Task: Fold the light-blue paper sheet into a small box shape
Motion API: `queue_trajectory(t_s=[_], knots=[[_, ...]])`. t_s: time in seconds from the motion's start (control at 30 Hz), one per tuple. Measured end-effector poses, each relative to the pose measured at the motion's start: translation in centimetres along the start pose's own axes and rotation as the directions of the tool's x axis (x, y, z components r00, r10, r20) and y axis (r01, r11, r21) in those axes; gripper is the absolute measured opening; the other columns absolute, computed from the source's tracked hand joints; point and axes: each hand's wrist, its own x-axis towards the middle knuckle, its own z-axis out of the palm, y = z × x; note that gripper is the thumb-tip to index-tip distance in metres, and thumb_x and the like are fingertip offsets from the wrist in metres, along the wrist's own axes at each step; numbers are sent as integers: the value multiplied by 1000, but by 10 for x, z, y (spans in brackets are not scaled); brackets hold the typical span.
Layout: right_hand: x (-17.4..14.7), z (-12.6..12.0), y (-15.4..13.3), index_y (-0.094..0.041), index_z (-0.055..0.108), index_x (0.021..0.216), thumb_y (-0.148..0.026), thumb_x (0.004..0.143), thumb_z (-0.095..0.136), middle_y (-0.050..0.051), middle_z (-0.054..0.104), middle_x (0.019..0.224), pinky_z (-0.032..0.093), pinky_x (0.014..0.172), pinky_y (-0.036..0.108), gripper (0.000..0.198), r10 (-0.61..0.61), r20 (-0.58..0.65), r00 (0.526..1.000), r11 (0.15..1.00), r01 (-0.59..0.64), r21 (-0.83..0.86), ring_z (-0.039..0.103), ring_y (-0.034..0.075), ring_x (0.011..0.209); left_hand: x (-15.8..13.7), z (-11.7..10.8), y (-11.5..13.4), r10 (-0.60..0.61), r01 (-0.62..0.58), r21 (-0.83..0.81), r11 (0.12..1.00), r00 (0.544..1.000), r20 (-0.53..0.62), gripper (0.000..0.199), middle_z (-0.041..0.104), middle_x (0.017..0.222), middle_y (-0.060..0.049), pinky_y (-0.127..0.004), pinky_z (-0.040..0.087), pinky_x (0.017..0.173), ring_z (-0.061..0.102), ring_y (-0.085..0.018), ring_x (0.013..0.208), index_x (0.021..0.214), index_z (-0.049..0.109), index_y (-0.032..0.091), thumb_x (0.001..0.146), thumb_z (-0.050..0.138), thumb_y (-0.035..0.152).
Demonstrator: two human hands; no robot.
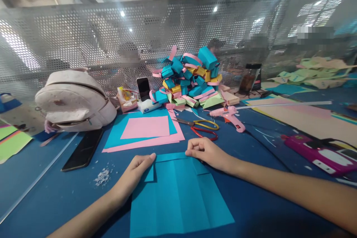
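Note:
A creased blue sheet of paper (178, 200) lies in front of me, its far edge folded over in a narrow strip with flaps at both corners. My left hand (136, 173) grips the far left corner, thumb on top and fingers tucked beneath or behind. At the far right corner my right hand (208, 154) pinches the folded edge between thumb and curled fingers. Just beyond the sheet are scissors (205, 128) with one yellow and one red handle. A pink rectangle of paper (146, 127) rests on larger blue and pink sheets.
A pink glue gun (230, 117) with a cord lies right of the scissors. Folded paper boxes (189, 78) are heaped at the back. A white backpack (74, 100) and black phone (82, 150) sit left; a magenta power strip (320, 154) lies right. A perforated metal screen (106, 37) stands behind.

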Motion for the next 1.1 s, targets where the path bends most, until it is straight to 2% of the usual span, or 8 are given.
queue_trajectory(t_s=[0.13,0.3,0.47,0.63,0.73,0.9,1.0,1.1], knots=[[0,2,-3,-17,51,67,-53,76,72,-4,44,57,25,51,24,43,-41,-12,999,999,40,-12,37,10,54,4,-3,0,78,-91,86,992,986,147,60,24,52,7,-23,20,46,21,-8,46,53,29,22,81,52,69],[-2,1,-7,-16,55,71,-54,77,71,-4,44,61,23,51,24,41,-8,-13,1000,1000,8,30,36,10,55,4,-1,-1,118,-127,103,986,989,95,62,19,53,8,-23,16,46,15,-8,48,53,25,22,82,50,71],[-2,-1,-5,-18,52,72,-54,76,72,-6,36,59,19,51,24,41,33,-8,999,998,-33,45,29,9,53,3,1,0,95,-96,31,995,995,32,56,43,55,4,-21,31,47,37,-10,47,61,48,19,80,53,70],[0,-1,-3,-18,48,69,-53,75,72,-6,37,59,21,52,25,43,15,-60,998,999,-12,34,32,10,54,8,-3,2,59,-48,-53,997,973,225,45,64,72,-4,-24,46,58,58,-15,61,80,62,16,78,66,61],[0,-1,-4,-18,48,67,-53,76,72,-5,40,60,25,55,25,43,-21,-73,997,1000,23,21,37,11,56,10,-5,2,25,-17,-32,999,962,272,44,66,72,-6,-26,48,60,59,-16,60,78,63,14,78,68,58],[-1,-1,-3,-18,49,66,-52,75,73,-4,42,59,24,53,25,43,-32,-58,998,999,34,36,35,10,55,11,-6,-3,7,-6,-7,1000,974,228,47,59,58,-2,-20,38,47,48,-10,46,66,59,14,77,69,59],[-1,-1,-2,-18,47,67,-53,77,72,-6,37,57,21,52,25,44,-28,-77,997,998,31,49,31,10,54,11,-6,-3,13,-8,-24,1000,972,236,44,65,65,-5,-24,45,54,57,-14,54,71,63,15,77,69,58],[-1,0,-4,-19,46,70,-55,78,70,-6,36,58,23,51,24,44,-31,-129,991,996,41,77,33,10,54,11,-7,-2,19,-6,-43,999,955,296,42,72,78,-8,-30,52,67,66,-20,69,78,68,14,75,72,56]])
